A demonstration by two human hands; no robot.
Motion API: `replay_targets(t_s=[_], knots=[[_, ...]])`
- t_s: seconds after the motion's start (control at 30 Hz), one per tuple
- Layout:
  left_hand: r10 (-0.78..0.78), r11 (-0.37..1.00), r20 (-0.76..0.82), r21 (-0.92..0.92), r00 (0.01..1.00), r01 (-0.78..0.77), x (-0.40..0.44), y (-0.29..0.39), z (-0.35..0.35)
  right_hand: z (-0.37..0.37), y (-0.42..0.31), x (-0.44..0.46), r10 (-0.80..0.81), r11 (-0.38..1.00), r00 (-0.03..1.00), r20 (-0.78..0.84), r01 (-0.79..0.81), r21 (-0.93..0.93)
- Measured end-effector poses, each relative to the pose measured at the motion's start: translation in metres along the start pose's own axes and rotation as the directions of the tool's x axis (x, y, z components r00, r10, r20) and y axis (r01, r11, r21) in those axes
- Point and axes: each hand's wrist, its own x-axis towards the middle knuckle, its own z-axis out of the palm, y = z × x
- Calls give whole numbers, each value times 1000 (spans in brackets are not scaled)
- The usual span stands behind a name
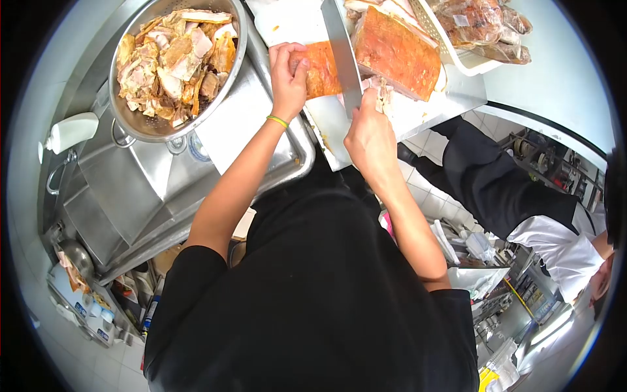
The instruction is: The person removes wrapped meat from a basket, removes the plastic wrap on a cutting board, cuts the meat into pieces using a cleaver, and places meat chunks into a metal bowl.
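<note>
My left hand (287, 81), with a yellow-green band at the wrist, is closed over the left end of a piece of brown-skinned roast meat (320, 68). In my right hand (372, 137) is the handle of a wide-bladed knife (344, 55). Its blade stands on edge at the right end of that piece. Right of the blade lies a larger slab of roast meat (398, 55), skin up. Both pieces rest on a white cutting board (408, 116). Small scraps (384, 95) lie beside my right fingers. The handle is mostly hidden in my grip.
A metal colander (157, 135) full of cut meat pieces (173, 62) stands at the upper left, over a steel counter (124, 196). At the upper right, a white basket (450, 46) adjoins plastic-wrapped meat (480, 26). Another person (496, 183) in a black apron is at the right.
</note>
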Motion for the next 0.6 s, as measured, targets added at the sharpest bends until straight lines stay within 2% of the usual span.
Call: replay_targets(t_s=[0.07, 0.13, 0.17, 0.2, 0.27, 0.4, 0.5, 0.6], knots=[[-71, 995, 56, -66, 996, 74, 0, 1, -6, -2, 0, 1, -10, 999, 1000, 1, 10, 48], [-219, 905, 21, -368, 975, 211, 1, 2, -17, -3, 1, 1, -15, 999, 1000, 7, 14, 47], [-176, 949, -27, -269, 984, 162, 4, -7, -26, -4, 1, 1, -17, 999, 1000, 20, 16, 42], [-237, 900, -37, -384, 971, 205, 7, -9, -33, -8, 0, -1, -14, 999, 1000, 12, 14, 50], [-284, 875, -14, -412, 959, 253, 6, -4, -46, -20, -4, -1, 15, 994, 999, 46, -20, 105], [-328, 864, -47, -419, 943, 280, -5, 7, -58, -20, -12, -6, -6, 989, 1000, 24, 2, 150], [-348, 864, -52, -404, 936, 299, -19, 7, -61, 2, -6, -2, 20, 998, 998, 55, -23, 66], [-335, 900, -66, -319, 940, 298, -28, 6, -61, 5, -8, -2, 30, 996, 999, 38, -33, 82]])
